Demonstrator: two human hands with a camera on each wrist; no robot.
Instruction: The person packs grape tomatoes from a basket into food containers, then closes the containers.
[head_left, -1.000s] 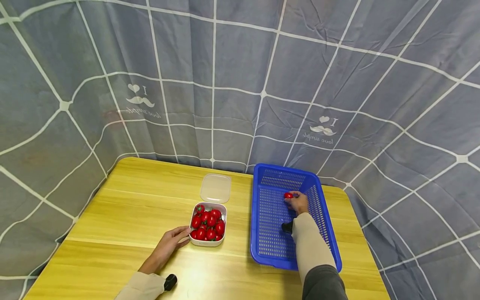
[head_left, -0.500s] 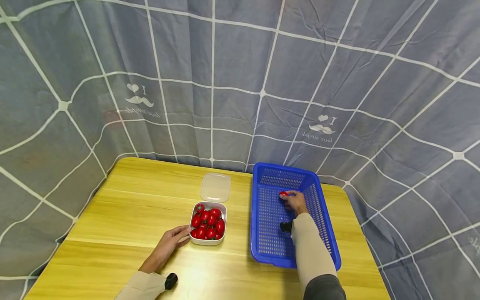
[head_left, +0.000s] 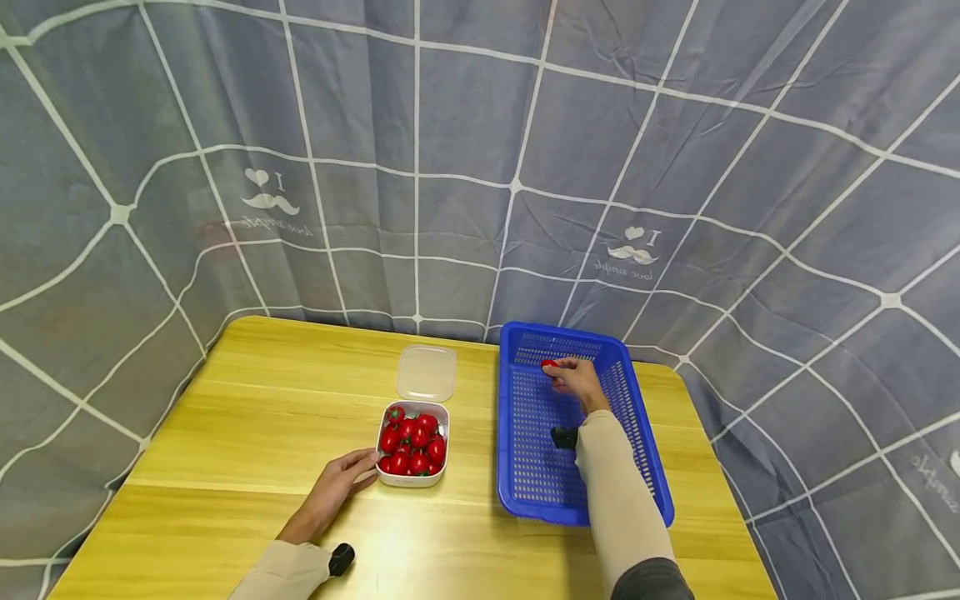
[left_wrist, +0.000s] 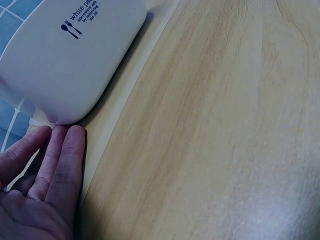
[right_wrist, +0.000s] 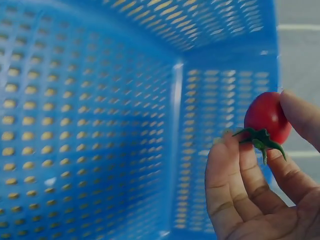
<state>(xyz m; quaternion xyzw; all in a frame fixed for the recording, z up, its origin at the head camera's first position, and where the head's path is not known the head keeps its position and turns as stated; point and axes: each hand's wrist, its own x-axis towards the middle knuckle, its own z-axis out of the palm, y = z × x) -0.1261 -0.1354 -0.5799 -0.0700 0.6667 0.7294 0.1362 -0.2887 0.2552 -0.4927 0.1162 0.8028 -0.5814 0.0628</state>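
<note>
My right hand (head_left: 581,382) is over the far part of the blue plastic basket (head_left: 506,425), holding a small red tomato (head_left: 550,364). In the right wrist view, thumb and fingers pinch this tomato (right_wrist: 267,119), its green calyx facing the palm side. The basket floor below shows no other tomato. To the left, a square white food container (head_left: 411,481) holds several red tomatoes (head_left: 418,436). My left hand (head_left: 337,483) lies beside it with fingers extended, fingertips at its lower left corner. The left wrist view shows those fingertips (left_wrist: 75,131) right against the container's wall.
A translucent lid (head_left: 426,372) lies flat just behind the container. The wooden table (head_left: 285,408) spreads out under everything. A grey curtain with white lines (head_left: 465,208) hangs close behind the table's far edge and round its sides.
My right hand has moved toward the basket's far end and slightly left, carrying the tomato. The left hand keeps its place at the container. The head view has shifted a little.
</note>
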